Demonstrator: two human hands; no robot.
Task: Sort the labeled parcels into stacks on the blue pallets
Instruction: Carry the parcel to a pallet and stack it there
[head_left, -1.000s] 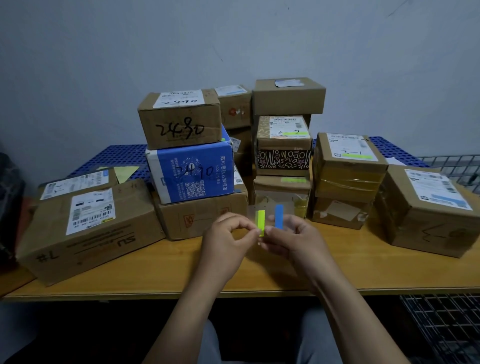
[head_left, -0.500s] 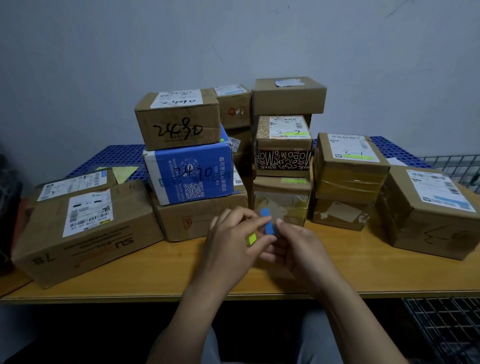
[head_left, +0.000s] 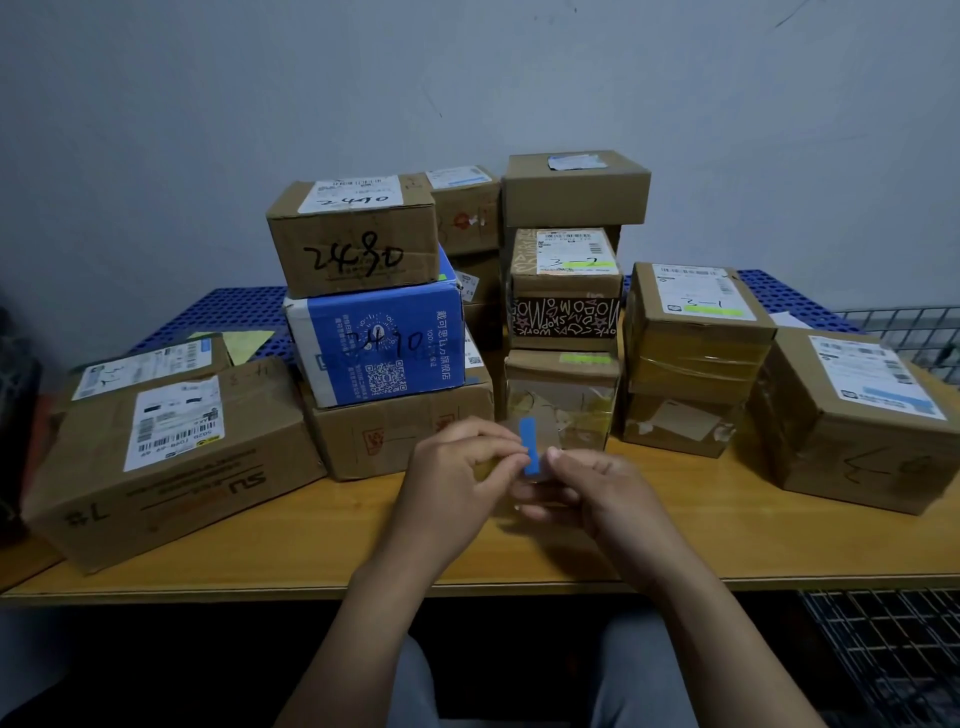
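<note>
A bare strip of counter (head_left: 311, 566) lay open along the near edge, the left hand (head_left: 457, 467) and right hand (head_left: 597, 493) meeting above its middle. Behind it parcels formed a near-unbroken wall: flat carton (head_left: 171, 457) at left, tall stack with the blue box (head_left: 379, 348), taped stack (head_left: 691, 358), right carton (head_left: 862, 421). Only narrow gaps parted them.

Parcel-sorting or mailroom space, goods-handling type. Evidence: a long yellow-brown wooden table (head_left: 727, 535) is loaded with taped brown cardboard parcels (head_left: 353, 239), most marked with white printed shipping labels (head_left: 176, 423) and handwritten numbers. A blue perforated plastic pallet (head_left: 228, 312) is seen at the table's far edge, backed by a bare grey painted wall (head_left: 467, 78). Black wire-mesh racking (head_left: 883, 639) is placed beside the table's right end.
</note>
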